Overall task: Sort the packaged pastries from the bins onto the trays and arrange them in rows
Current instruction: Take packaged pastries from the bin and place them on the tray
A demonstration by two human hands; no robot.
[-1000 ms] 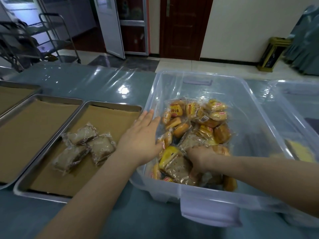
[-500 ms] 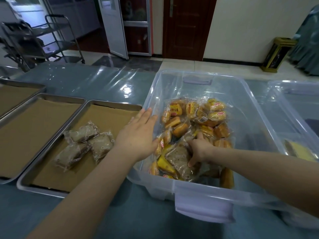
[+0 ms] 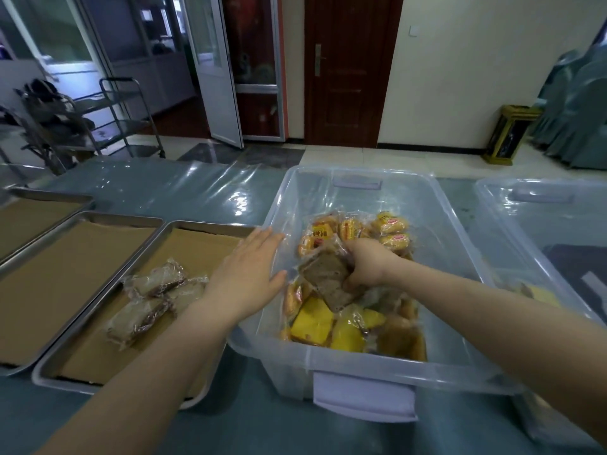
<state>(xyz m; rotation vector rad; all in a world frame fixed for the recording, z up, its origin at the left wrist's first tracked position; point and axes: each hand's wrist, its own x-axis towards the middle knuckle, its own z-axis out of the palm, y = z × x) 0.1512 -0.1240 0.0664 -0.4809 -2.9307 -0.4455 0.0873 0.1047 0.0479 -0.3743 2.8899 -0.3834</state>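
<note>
"Head view: what has the right hand (image 3: 368, 264) got?"
"Its fingers curl around a brown wrapped pastry (image 3: 328, 277), held above the yellow packets (image 3: 312, 323) in the clear bin (image 3: 377, 369)."
"And the left hand (image 3: 249, 277)?"
"Fingers straight and together, palm down over the bin's left rim. Touching or not, I cannot tell."
"The tray (image 3: 115, 387)?"
"Just left of the bin, with three brown packets (image 3: 154, 300) clustered near its middle."
</note>
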